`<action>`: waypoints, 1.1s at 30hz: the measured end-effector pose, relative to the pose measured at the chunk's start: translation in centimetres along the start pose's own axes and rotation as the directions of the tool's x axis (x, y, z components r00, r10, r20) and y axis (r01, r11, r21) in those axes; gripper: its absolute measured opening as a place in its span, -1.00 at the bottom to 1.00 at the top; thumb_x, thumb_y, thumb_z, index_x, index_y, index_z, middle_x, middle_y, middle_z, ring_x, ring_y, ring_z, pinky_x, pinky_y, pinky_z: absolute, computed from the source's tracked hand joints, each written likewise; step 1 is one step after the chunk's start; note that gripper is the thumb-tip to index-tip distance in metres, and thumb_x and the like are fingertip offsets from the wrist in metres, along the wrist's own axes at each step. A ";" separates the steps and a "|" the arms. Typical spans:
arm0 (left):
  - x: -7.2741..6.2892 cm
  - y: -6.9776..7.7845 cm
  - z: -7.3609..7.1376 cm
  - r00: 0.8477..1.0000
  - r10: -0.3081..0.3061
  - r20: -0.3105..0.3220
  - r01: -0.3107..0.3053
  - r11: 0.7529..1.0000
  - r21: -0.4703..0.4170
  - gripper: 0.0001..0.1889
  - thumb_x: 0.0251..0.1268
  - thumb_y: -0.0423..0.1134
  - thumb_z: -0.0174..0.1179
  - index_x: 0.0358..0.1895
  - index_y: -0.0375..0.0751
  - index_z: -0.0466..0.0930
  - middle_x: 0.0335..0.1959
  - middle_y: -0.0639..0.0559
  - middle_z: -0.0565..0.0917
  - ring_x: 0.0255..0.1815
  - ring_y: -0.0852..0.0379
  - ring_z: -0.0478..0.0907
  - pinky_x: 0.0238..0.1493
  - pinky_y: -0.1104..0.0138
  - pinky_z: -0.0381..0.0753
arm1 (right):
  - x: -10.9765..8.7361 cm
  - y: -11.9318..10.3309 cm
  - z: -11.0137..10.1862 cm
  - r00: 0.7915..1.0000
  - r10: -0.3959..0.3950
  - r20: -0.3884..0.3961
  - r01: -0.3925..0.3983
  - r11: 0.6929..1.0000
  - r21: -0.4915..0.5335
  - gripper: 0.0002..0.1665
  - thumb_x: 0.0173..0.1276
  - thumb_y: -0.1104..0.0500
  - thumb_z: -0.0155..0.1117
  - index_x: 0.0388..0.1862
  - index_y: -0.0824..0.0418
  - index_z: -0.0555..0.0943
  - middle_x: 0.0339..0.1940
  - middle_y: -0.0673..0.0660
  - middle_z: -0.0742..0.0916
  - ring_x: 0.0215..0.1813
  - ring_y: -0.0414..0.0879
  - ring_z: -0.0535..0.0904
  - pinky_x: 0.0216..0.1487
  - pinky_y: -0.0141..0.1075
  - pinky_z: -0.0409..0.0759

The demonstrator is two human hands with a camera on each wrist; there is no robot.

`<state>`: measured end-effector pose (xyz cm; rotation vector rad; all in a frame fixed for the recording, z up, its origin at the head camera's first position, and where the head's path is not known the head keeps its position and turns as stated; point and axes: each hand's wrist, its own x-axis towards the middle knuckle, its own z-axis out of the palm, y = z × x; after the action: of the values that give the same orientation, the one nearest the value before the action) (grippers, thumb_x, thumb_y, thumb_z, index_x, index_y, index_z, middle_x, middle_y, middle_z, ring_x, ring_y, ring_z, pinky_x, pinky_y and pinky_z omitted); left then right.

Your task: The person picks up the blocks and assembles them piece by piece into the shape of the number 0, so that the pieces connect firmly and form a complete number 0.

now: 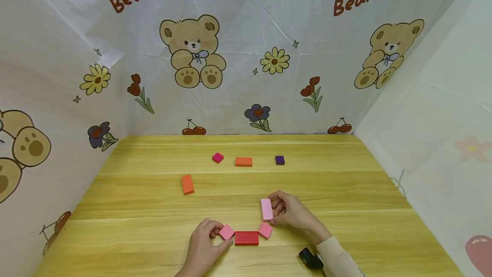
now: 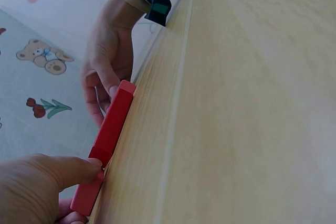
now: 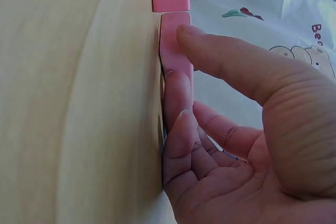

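My left hand (image 1: 203,243) pinches a small pink square block (image 1: 226,232) between thumb and fingers. That block is turned like a diamond, one corner at the left end of a red rectangular block (image 1: 246,238). At the red block's right end lies another pink square block (image 1: 265,230), also angled. With thumb and fingers, my right hand (image 1: 293,210) holds a light pink rectangular block (image 1: 267,209), standing lengthwise just beyond the right square. In the right wrist view, the thumb presses the near end of the light pink block (image 3: 176,45), and fingers cover part of its side.
Farther back on the wooden table (image 1: 153,221) lie a crimson block (image 1: 218,157), an orange block (image 1: 244,162) and a purple block (image 1: 279,160). Another orange block (image 1: 187,184) is left of centre. A black device (image 1: 310,259) sits by the right wrist. Printed cloth walls surround the table.
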<state>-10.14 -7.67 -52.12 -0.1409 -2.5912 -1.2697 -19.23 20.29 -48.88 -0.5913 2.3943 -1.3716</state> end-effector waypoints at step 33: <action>-0.1 0.0 0.0 1.000 -0.004 0.002 0.004 1.000 -0.012 -0.68 -0.24 -0.16 0.61 -0.41 0.00 0.63 -0.49 0.28 0.44 -0.44 0.40 0.33 -0.36 0.50 0.41 | -0.3 0.1 -0.6 0.998 -0.016 0.057 0.009 0.993 0.116 -0.13 0.03 0.31 0.55 0.29 0.48 0.35 -0.13 0.33 0.56 -0.20 -0.02 0.58 -0.25 -0.41 0.61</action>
<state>-10.08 -7.67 -52.12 -0.1390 -2.5869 -1.2871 -19.30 20.94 -48.64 -0.6069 2.2524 -1.4666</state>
